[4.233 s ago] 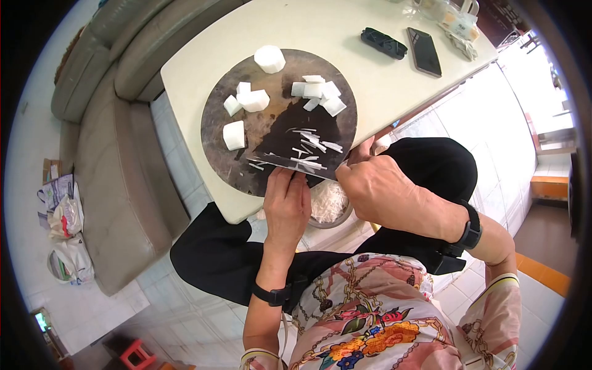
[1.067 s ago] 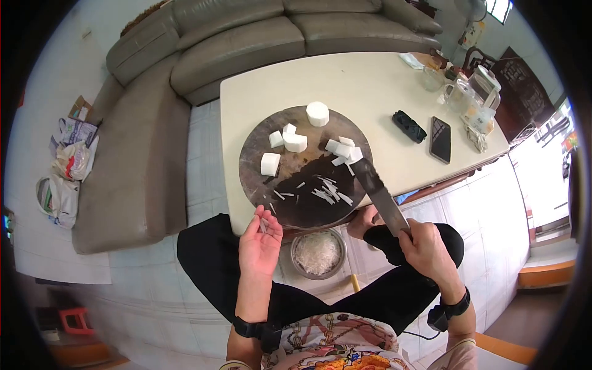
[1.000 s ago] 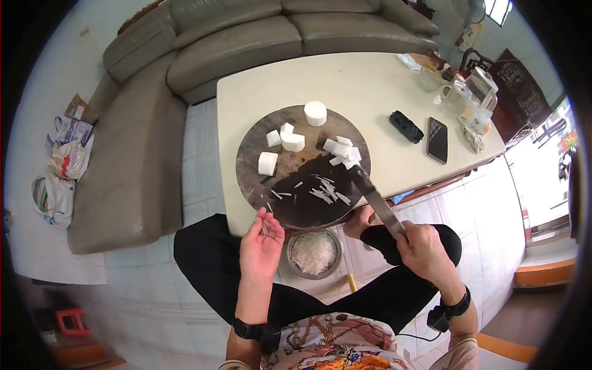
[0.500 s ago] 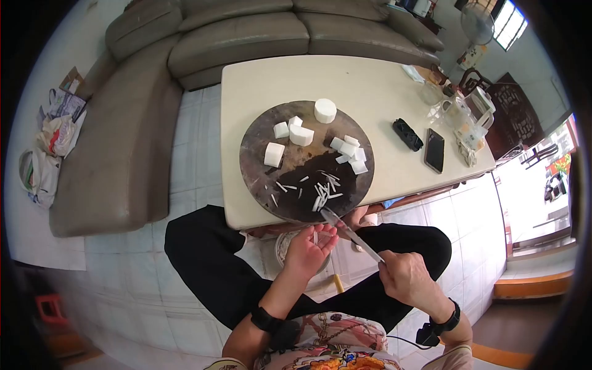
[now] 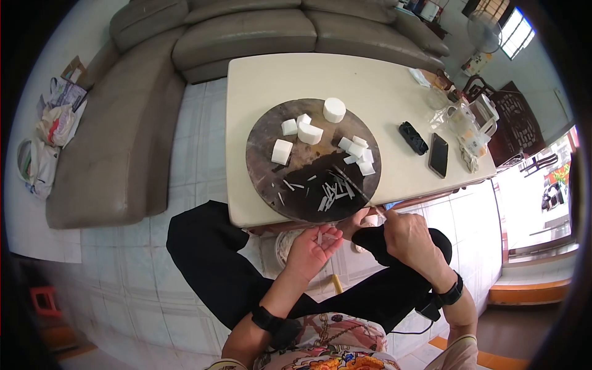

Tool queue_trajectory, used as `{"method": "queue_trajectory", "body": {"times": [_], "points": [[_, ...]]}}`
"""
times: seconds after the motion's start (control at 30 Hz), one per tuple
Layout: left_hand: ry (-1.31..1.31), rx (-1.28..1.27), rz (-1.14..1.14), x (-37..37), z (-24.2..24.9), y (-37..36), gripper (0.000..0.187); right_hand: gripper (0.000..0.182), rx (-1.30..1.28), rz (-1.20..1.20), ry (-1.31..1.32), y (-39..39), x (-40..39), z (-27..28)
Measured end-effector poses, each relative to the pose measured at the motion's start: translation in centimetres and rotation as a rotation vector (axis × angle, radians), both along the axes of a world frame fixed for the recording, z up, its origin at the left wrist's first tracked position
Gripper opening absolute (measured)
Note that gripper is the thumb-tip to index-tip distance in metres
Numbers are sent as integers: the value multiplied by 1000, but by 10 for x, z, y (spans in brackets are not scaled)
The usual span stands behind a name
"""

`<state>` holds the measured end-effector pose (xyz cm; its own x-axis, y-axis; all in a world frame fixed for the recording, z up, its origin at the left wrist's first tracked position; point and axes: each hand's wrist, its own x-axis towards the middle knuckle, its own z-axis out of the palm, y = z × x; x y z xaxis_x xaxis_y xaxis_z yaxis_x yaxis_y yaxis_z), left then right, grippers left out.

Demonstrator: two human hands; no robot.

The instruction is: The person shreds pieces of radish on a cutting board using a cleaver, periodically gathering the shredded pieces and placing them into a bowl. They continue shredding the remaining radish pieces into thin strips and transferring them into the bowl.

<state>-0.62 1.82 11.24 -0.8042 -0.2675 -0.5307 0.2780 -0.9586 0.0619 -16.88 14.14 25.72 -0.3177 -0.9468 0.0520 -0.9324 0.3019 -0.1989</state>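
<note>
A round dark chopping board [image 5: 262, 176] on the table holds white vegetable pieces that look like radish. Thin white strips [image 5: 333, 196] lie loose on its wet near part. Just below the board's near edge, my left hand [image 5: 310, 250] is cupped palm up, with a few white strips in it. My right hand [image 5: 410, 237] grips a knife [image 5: 361, 192] by its handle, the blade reaching over the board beside the strips. Several small white slices [image 5: 356, 150] sit on the right, with bigger chunks [image 5: 309, 133] and a thick round [image 5: 334, 110] farther back.
Beneath the table edge, between my knees, stands a bowl [image 5: 285, 245] partly hidden by my left hand. A black case [image 5: 413, 137] and a phone [image 5: 438, 155] lie right of the board. Jugs and bags [image 5: 468, 126] crowd the table's right end. A sofa [image 5: 246, 40] borders the back and left.
The knife has swung from the board's near edge, above my left hand, to over the strips. My right hand has moved up slightly. The left hand stays cupped, shifted little.
</note>
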Motion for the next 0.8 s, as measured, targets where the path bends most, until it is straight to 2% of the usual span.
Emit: {"method": "queue_trajectory", "body": {"times": [0.13,0.23,0.3,0.33,0.4,0.47,0.57,0.63,0.7,0.8], "points": [[29,1,-43,1,4,-6,25,7,66,50,-97,8,19,8],[143,-20,-75,5,-12,-9,30,9,71,92,-144,24,32,9],[482,69,-52,7,-19,-13,32,9,78,109,-168,31,41,11],[474,73,-52,9,-13,-14,32,9,81,108,-177,36,44,10],[164,14,-85,11,3,-17,31,14,79,119,-285,43,48,9],[205,-25,-77,15,3,-22,29,12,84,116,-312,47,53,7],[97,-99,-113,18,-4,-28,28,5,66,90,-378,50,55,2],[12,-176,-95,19,-10,-31,26,6,46,64,-420,50,56,2],[21,-226,-111,24,-9,-35,25,15,51,-28,-554,47,54,7],[7,-301,-146,27,-1,-38,22,17,-45,-91,-561,40,48,6]]}}
